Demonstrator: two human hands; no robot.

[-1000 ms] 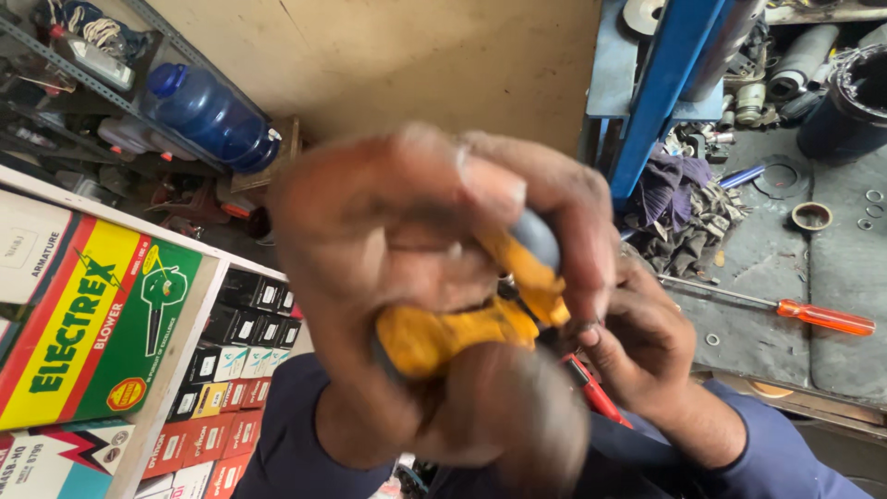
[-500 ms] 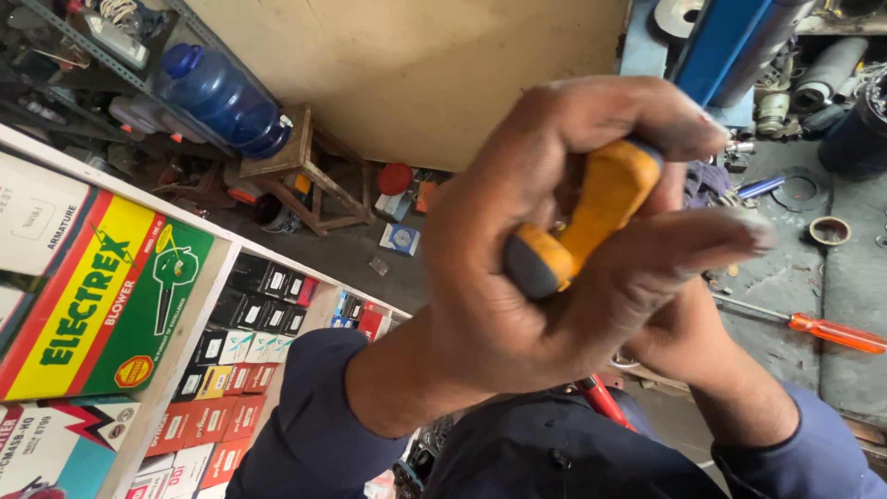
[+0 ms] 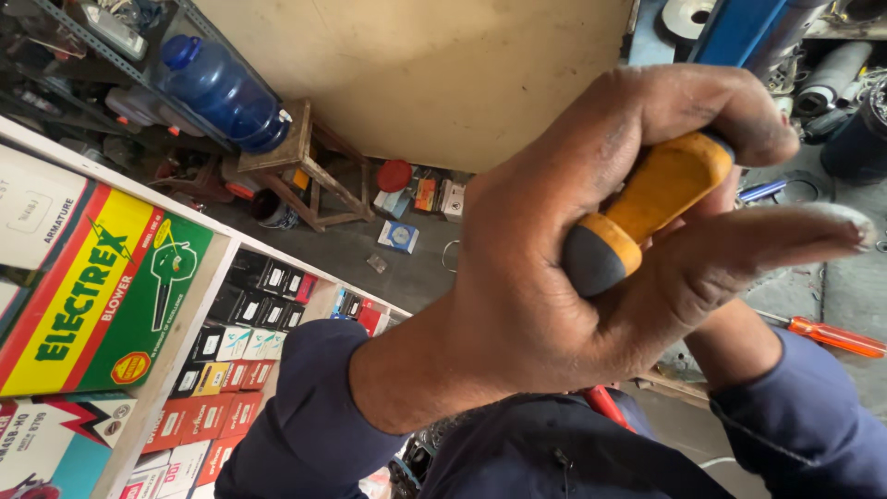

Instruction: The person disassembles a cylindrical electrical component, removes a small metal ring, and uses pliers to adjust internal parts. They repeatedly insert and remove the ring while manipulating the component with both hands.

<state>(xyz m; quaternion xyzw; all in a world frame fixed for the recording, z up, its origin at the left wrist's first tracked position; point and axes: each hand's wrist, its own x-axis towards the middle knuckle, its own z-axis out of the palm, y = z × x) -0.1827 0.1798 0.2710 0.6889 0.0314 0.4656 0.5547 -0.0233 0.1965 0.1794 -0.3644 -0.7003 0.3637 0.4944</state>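
- The left hand (image 3: pixel 554 268) fills the middle of the view, fingers curled tight round a yellow tool handle with a black butt (image 3: pixel 637 217); the working end is hidden behind the palm.
- The right hand sits hidden behind the left; only its forearm (image 3: pixel 739 346) shows, so its grip cannot be told.
- To work well, I judge the wrist should stay straight, with the push going along the handle.
- An orange screwdriver (image 3: pixel 827 334) lies on the floor, by the right edge.

Dark navy long sleeves, cuff bunched at the left wrist, grimy smudges on the left hand (image 3: pixel 573 286)
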